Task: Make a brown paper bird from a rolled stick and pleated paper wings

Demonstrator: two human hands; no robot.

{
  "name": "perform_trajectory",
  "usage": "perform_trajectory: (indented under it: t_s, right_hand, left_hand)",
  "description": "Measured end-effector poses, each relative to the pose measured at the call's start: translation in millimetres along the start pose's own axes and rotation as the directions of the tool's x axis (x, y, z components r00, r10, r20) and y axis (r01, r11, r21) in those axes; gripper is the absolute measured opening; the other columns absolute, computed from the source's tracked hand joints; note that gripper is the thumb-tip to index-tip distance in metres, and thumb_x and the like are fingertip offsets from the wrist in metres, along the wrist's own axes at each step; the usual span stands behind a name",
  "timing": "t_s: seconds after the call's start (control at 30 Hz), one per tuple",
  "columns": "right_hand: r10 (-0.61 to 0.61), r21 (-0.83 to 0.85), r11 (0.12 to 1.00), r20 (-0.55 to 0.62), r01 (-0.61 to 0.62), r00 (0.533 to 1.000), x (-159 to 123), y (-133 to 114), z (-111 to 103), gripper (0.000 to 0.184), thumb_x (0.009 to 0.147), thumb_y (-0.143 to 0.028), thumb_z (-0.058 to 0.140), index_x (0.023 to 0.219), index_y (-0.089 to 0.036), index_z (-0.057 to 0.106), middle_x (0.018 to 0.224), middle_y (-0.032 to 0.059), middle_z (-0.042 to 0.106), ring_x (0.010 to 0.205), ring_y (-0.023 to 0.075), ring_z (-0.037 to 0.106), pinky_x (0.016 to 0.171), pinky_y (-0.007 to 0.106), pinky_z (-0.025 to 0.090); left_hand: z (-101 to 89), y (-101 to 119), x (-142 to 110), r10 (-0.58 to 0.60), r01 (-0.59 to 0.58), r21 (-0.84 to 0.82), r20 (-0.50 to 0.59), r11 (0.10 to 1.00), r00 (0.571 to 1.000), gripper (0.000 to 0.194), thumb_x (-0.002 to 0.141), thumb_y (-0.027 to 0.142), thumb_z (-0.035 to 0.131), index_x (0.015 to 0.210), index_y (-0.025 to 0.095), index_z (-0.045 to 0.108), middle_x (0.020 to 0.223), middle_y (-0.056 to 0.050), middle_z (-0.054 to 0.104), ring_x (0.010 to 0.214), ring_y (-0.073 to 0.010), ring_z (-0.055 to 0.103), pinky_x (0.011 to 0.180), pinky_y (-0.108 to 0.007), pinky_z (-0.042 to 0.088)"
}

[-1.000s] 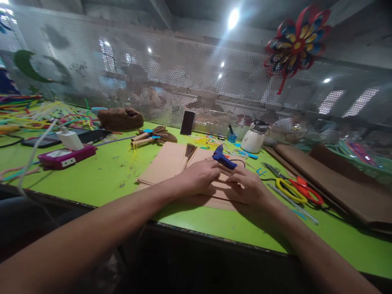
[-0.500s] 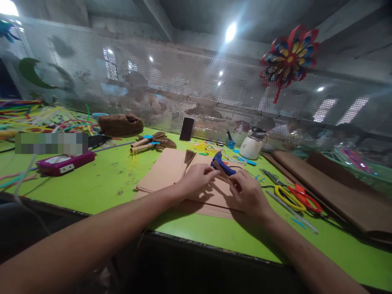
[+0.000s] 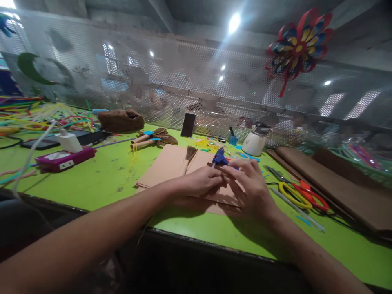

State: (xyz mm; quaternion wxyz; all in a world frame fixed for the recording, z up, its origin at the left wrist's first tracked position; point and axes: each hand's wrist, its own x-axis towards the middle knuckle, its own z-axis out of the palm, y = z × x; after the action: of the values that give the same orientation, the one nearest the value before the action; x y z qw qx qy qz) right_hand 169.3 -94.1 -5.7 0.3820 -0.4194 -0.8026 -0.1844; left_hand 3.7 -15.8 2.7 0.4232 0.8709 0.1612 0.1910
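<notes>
Both hands meet over a stack of tan paper sheets (image 3: 159, 165) at the near side of the table. My left hand (image 3: 202, 180) is closed on one end of a narrow brown strip of paper (image 3: 223, 169). With thumb and fingers, my right hand (image 3: 253, 185) pinches the same strip farther right; part of it is hidden by the fingers. Just behind the strip lies a blue glue gun (image 3: 219, 157), its lower part covered by my right hand. A paper-wrapped bundle with a dark fringed end (image 3: 190, 153) rests on the sheets left of the glue gun.
Scissors with yellow and orange handles (image 3: 295, 196), a clear stick (image 3: 301, 214) and folded brown paper (image 3: 330, 183) lie to the right. A white jug (image 3: 255, 141) and a phone (image 3: 188, 125) stand behind. At left are a purple power strip (image 3: 64, 159) and brown winged pieces (image 3: 153, 139).
My hands have come closer together on the brown strip, and my right hand has turned so its fingers reach over it. The whole view has shifted slightly.
</notes>
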Motion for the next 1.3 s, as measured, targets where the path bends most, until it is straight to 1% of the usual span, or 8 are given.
perform_trajectory:
  t_s: [0.13, 0.27, 0.37, 0.47, 0.63, 0.93, 1.07, 1.3]
  right_hand:
    - [-0.026, 0.103, 0.995, 0.203, 0.005, 0.979, -4.6, 16.0, -2.5, 0.014, 0.082, -0.021, 0.055, 0.090, -0.019, 0.067, 0.080, 0.0082, 0.059, 0.078, 0.0210, 0.051, 0.069, 0.036, 0.043]
    - [0.089, 0.226, 0.958, 0.353, -0.178, 0.931, -8.1, 13.6, -5.8, 0.016, 0.080, -0.029, 0.059, 0.075, -0.017, 0.067, 0.068, 0.0043, 0.059, 0.061, 0.0135, 0.052, 0.054, 0.025, 0.039]
    - [0.202, 0.212, 0.923, 0.444, -0.321, 0.873, -9.0, 8.3, -7.8, 0.022, 0.083, -0.026, 0.054, 0.067, -0.017, 0.066, 0.061, 0.0021, 0.060, 0.057, 0.0118, 0.051, 0.053, 0.024, 0.037]
    - [0.260, 0.211, 0.892, 0.486, -0.401, 0.835, -10.4, 9.3, -5.6, 0.018, 0.081, -0.021, 0.055, 0.067, -0.016, 0.065, 0.064, 0.0024, 0.063, 0.061, 0.0130, 0.053, 0.055, 0.024, 0.039]
    - [0.177, 0.257, 0.908, 0.483, -0.332, 0.858, -10.1, 14.6, 4.0, 0.013, 0.080, -0.020, 0.058, 0.071, -0.016, 0.066, 0.071, 0.0046, 0.064, 0.069, 0.0145, 0.056, 0.062, 0.025, 0.042]
    - [0.094, 0.164, 0.970, 0.430, -0.180, 0.898, -12.3, 16.4, 15.3, 0.010, 0.079, -0.018, 0.058, 0.070, -0.017, 0.060, 0.068, 0.0027, 0.060, 0.064, 0.0133, 0.052, 0.058, 0.024, 0.038]
    - [0.083, 0.142, 0.977, 0.443, -0.162, 0.893, -12.7, 16.4, 13.5, 0.010, 0.079, -0.015, 0.058, 0.069, -0.017, 0.059, 0.069, 0.0024, 0.060, 0.064, 0.0134, 0.052, 0.059, 0.024, 0.037]
    - [0.103, 0.120, 0.976, 0.480, -0.181, 0.871, -14.3, 17.3, 3.0, 0.013, 0.078, -0.009, 0.054, 0.071, -0.017, 0.061, 0.072, 0.0025, 0.061, 0.065, 0.0129, 0.051, 0.060, 0.024, 0.036]
  left_hand:
    - [1.2, -3.2, -1.9, 0.013, -0.019, 0.102, 0.063, 0.995, 0.998, 0.026, 0.086, 0.029, 0.041, 0.079, 0.012, 0.060, 0.073, -0.002, 0.056, 0.064, -0.0107, 0.045, 0.059, -0.023, 0.036]
    - [1.6, -6.9, -3.5, -0.094, 0.074, 0.264, 0.066, 0.962, 0.993, 0.027, 0.080, 0.029, 0.048, 0.061, 0.013, 0.059, 0.055, 0.002, 0.046, 0.052, -0.0089, 0.035, 0.049, -0.022, 0.027]
    - [0.0, -11.5, -1.8, -0.119, 0.104, 0.302, 0.034, 0.948, 0.992, 0.022, 0.075, 0.027, 0.053, 0.063, 0.013, 0.063, 0.053, 0.003, 0.047, 0.052, -0.0086, 0.036, 0.049, -0.021, 0.027]
    - [-0.9, -15.0, 0.5, -0.115, 0.099, 0.336, 0.030, 0.937, 0.993, 0.017, 0.073, 0.025, 0.056, 0.069, 0.013, 0.067, 0.057, 0.001, 0.056, 0.055, -0.0096, 0.043, 0.052, -0.021, 0.030]
    - [1.2, -15.4, 0.2, -0.066, 0.051, 0.401, 0.022, 0.915, 0.998, 0.016, 0.074, 0.025, 0.057, 0.075, 0.014, 0.068, 0.064, -0.002, 0.064, 0.058, -0.0113, 0.049, 0.055, -0.022, 0.033]
    - [8.4, -10.6, -8.2, 0.022, -0.014, 0.574, -0.007, 0.819, 1.000, 0.016, 0.075, 0.020, 0.051, 0.069, 0.014, 0.064, 0.061, -0.003, 0.058, 0.055, -0.0120, 0.043, 0.052, -0.025, 0.029]
    - [7.3, -5.0, -15.3, 0.002, -0.009, 0.621, 0.012, 0.784, 1.000, 0.013, 0.070, 0.013, 0.048, 0.066, 0.015, 0.060, 0.060, -0.002, 0.054, 0.054, -0.0119, 0.040, 0.051, -0.025, 0.027]
    - [-4.1, 14.3, -25.8, -0.042, 0.008, 0.664, 0.035, 0.748, 0.999, 0.013, 0.074, 0.016, 0.046, 0.069, 0.014, 0.058, 0.071, -0.005, 0.059, 0.054, -0.0112, 0.041, 0.049, -0.026, 0.026]
